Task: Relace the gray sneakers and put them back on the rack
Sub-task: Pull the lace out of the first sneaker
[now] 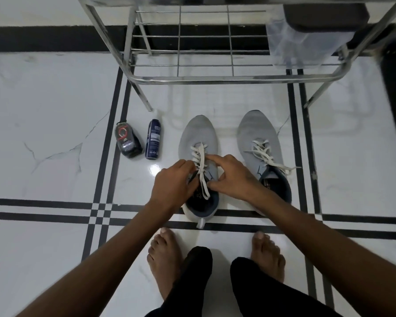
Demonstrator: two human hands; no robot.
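working on the left sneaker [198, 143] in front of the rack [215, 77], left hand [174, 185] curling at its eyelets, grip unclear; pinching the white lace [201, 170] with right hand [232, 177]; sitting right of it, right sneaker [258, 136] looking laced but loose; racking both, seemingly, remaining.

Bright even light, floor [154, 169] glare, warped edges

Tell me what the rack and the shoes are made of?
The rack looks like polished metal, probably steel: its tubes are silvery and shine. The shoes look like soft gray knit fabric, matte with a fine weave, with flat white cloth laces.
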